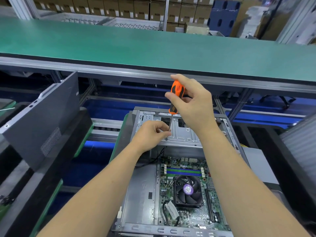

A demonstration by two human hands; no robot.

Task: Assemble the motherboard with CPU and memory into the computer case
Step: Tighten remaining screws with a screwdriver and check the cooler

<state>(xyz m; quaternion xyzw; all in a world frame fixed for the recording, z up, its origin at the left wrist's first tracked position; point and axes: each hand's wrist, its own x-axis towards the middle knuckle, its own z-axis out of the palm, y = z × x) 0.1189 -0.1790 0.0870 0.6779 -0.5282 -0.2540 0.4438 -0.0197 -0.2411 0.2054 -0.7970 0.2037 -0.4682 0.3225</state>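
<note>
An open grey computer case (142, 190) lies in front of me. Inside it sits the green motherboard (189, 214), with a black CPU fan (188, 192) and blue and green memory slots (183, 171). My right hand (193, 103) grips the orange and black handle of a screwdriver (176, 94), held nearly upright. Its shaft runs down to a silver metal bracket (181, 135) at the far end of the case. My left hand (152, 134) pinches at the shaft's tip, where a small screw seems to sit.
A dark grey side panel (46, 117) leans upright to the left. A green conveyor belt (153, 48) runs across behind the case. Cardboard boxes (136, 9) are stacked in the background. A grey ribbed object (299, 142) stands at the right edge.
</note>
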